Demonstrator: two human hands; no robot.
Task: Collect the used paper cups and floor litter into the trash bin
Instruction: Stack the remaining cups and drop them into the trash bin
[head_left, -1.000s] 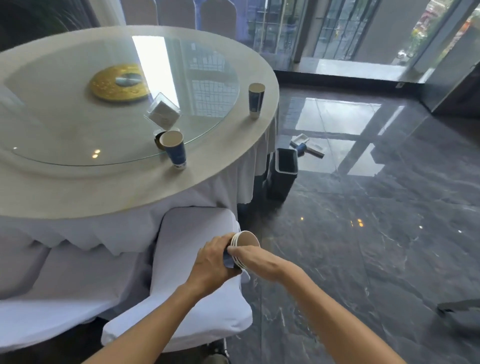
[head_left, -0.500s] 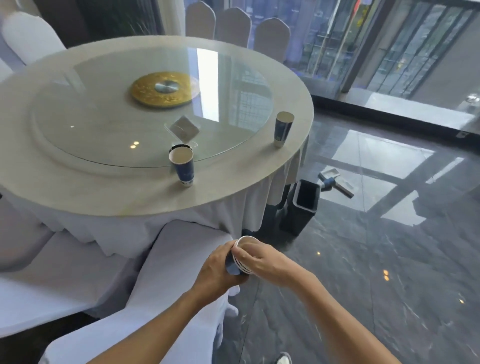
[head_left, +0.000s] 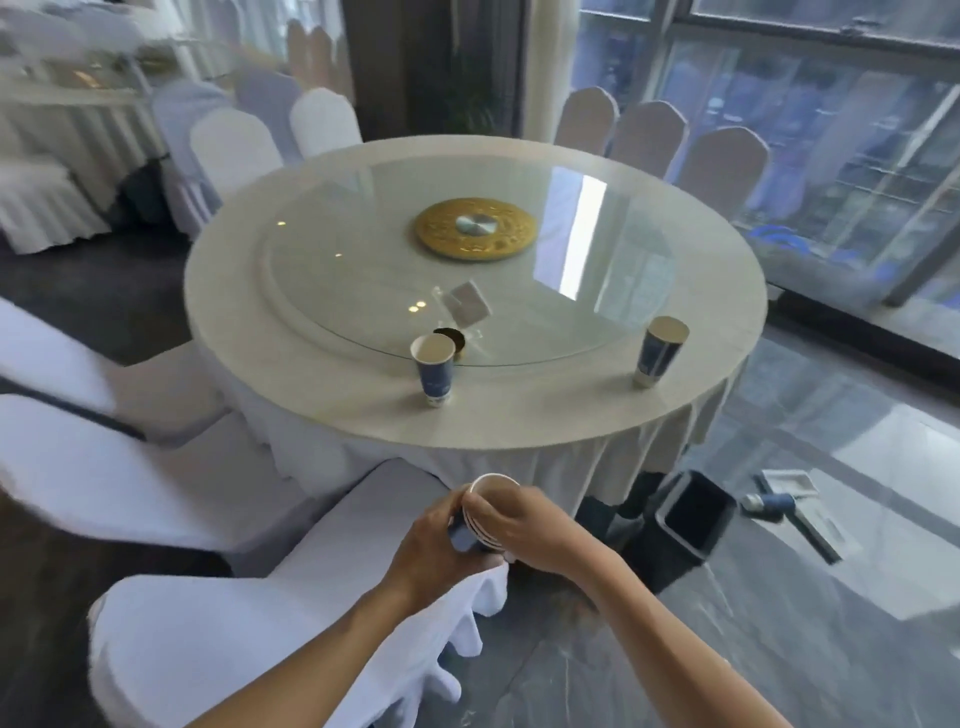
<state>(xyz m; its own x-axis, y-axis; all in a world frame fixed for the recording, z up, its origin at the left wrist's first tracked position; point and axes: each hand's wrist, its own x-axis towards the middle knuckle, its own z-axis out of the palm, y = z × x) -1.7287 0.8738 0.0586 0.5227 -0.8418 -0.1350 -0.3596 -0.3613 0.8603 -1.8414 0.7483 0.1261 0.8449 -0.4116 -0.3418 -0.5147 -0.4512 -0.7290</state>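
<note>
Both hands meet low in the view, over the seat of a white-covered chair pulled up at the round table. Left hand wraps the blue side of a nested stack of cups from the left, fingers curled closed around the wall. Right hand covers the stack from the right, fingers closed over the rim edges; several white rims show layered between the two hands. The stack is tilted, with its open mouth facing up and toward the table; the base is hidden behind the left hand. The stack is clear of the chair seat, carried only by the hands. On the table, two single cups stand upright and well apart: the near cup just beside a small dark round lid or dish at the edge of the glass turntable, and the right cup near the table's right edge. The dark trash bin stands open on the floor right of the hands, near the tablecloth. Just beyond it lies floor litter: a flat pale piece and a small blue item, blurred.
</note>
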